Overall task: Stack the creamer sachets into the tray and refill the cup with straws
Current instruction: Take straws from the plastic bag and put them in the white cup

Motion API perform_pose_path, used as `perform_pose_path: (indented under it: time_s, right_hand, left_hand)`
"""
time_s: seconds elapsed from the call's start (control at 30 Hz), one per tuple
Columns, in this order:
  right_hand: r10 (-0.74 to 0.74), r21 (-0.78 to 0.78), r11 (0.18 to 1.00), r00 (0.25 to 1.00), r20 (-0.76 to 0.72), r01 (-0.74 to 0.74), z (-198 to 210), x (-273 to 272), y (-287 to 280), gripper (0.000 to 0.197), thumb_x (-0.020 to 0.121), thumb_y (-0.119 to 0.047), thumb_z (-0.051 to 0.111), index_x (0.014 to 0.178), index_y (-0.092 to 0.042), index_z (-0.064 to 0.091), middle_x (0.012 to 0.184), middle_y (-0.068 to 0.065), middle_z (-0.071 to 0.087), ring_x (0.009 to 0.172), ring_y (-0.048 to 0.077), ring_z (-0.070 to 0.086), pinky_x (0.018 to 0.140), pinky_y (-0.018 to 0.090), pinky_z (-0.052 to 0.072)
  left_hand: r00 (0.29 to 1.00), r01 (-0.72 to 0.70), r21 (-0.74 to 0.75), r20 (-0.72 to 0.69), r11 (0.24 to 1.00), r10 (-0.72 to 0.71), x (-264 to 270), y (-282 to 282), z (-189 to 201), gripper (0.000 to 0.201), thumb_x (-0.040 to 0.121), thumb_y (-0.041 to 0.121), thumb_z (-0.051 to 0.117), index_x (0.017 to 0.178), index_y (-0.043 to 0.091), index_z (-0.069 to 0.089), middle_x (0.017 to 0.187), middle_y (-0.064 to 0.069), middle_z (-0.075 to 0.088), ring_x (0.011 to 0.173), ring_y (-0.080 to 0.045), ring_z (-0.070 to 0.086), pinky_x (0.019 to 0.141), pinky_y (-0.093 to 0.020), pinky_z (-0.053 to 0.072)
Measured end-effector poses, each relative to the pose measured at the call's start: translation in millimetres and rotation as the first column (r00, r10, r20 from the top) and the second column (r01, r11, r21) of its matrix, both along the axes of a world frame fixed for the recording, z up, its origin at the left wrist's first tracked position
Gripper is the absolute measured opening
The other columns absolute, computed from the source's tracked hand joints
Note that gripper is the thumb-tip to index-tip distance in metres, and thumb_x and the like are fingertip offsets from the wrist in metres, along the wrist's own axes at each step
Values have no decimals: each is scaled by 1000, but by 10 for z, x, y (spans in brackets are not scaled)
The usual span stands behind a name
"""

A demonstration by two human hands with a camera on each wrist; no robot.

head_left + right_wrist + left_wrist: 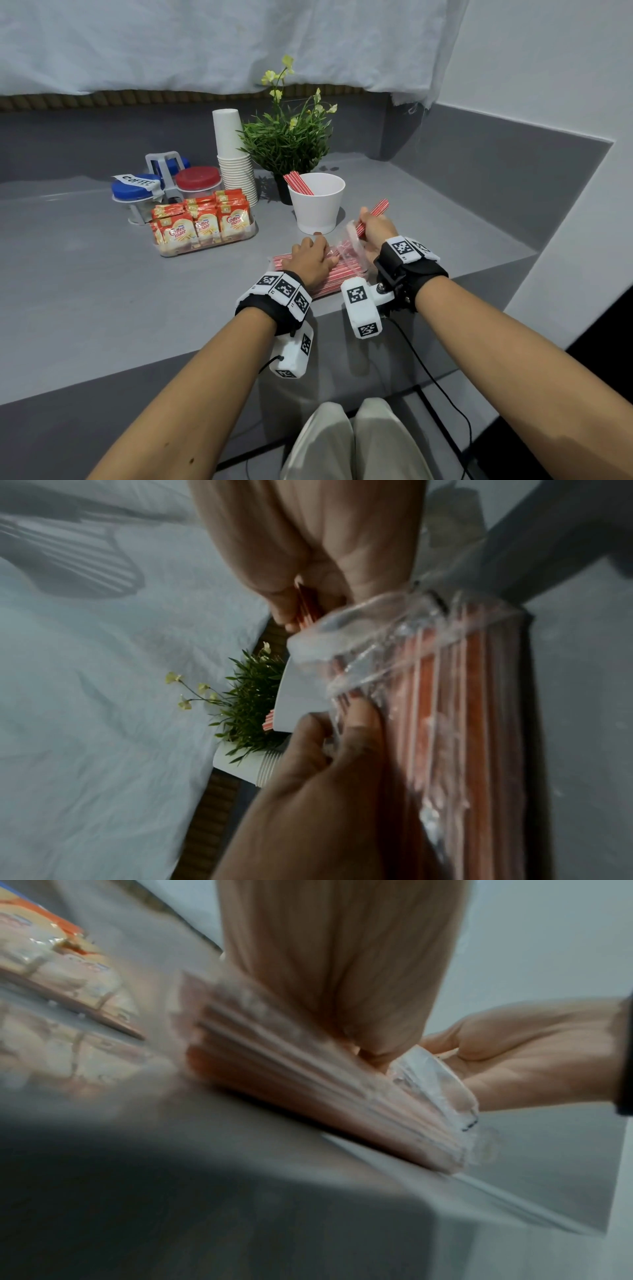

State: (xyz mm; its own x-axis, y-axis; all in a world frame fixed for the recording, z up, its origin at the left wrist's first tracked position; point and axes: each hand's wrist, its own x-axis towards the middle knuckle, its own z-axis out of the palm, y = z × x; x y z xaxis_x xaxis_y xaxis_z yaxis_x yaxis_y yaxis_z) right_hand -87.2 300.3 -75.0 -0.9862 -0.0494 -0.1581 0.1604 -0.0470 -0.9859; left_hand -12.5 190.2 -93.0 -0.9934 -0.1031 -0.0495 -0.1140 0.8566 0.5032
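A clear bag of red-and-white straws [337, 269] lies near the counter's front edge. My left hand [317, 250] rests on top of the straw bag [445, 696] and pinches the plastic near its open mouth. Just right of the white cup [317, 202], my right hand [368, 224] grips a small bunch of straws [376, 209] with their ends still at the bag's mouth. A few straws [298, 183] lean inside the cup. Creamer sachets [202, 222] stand packed in a clear tray [209, 247] to the left.
Behind the cup stand a potted green plant [289, 140] and a tall stack of paper cups [234, 161]. Jars with blue and red lids [197, 178] sit in a rack at back left. The counter edge [445, 274] runs close under my right wrist.
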Motion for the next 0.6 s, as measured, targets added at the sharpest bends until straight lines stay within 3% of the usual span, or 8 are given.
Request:
perform_pose_path:
  time_s: [0.07,0.13,0.23,0.33,0.43,0.53,0.6]
  right_hand:
    - [-129,7,991,981,-142,132,43,-13,10,30,97,-22,37,71,-11,43,63,3,45,60,20,47,62,31,43]
    - [-210,40,971,924,-321,234,97,-42,-6,21,98,-24,34,86,-10,45,69,1,43,70,24,48,69,39,46]
    - [-197,48,968,870,-453,244,272,-56,-63,29,97,-30,33,112,-9,46,81,-4,44,79,20,45,78,43,42]
    - [-163,-19,984,851,-499,177,428,-58,-140,15,96,-35,36,93,-23,45,72,-14,39,66,6,39,76,39,38]
    - [-104,-34,994,858,-504,101,476,74,-245,22,97,-33,38,75,-28,40,65,-8,40,58,8,39,66,33,39]
    - [8,22,1000,858,-513,4,329,206,-314,19,97,-26,41,78,-24,44,62,-5,43,53,9,41,52,19,38]
    - [85,83,995,866,-492,-50,159,266,-322,17,94,-24,49,77,-25,48,65,-7,47,57,8,45,48,14,40]
  left_hand:
    - [1000,15,-14,12,1000,-15,7,-19,6,33,95,32,44,118,8,41,123,-14,42,116,-30,37,100,-42,35]
    - [999,37,-43,34,998,-35,13,-25,15,38,95,33,46,123,7,42,127,-14,40,119,-29,36,100,-39,34]
    - [997,52,-78,61,996,-47,23,-22,58,43,94,34,48,126,5,44,128,-16,40,121,-30,36,101,-38,33]
    - [993,74,-90,103,993,-65,29,-41,137,44,93,30,51,129,6,45,129,-17,41,121,-30,39,102,-36,33]
    - [994,68,-65,92,996,-62,54,-123,223,54,89,28,58,137,10,39,137,-15,36,128,-28,35,109,-38,31]
    - [989,64,-102,136,993,-50,79,-228,272,71,83,31,66,143,14,30,145,-11,31,134,-27,30,111,-41,27]
    - [978,67,-108,204,992,-43,98,-283,265,77,81,37,67,143,14,29,144,-10,34,132,-27,35,110,-40,30]
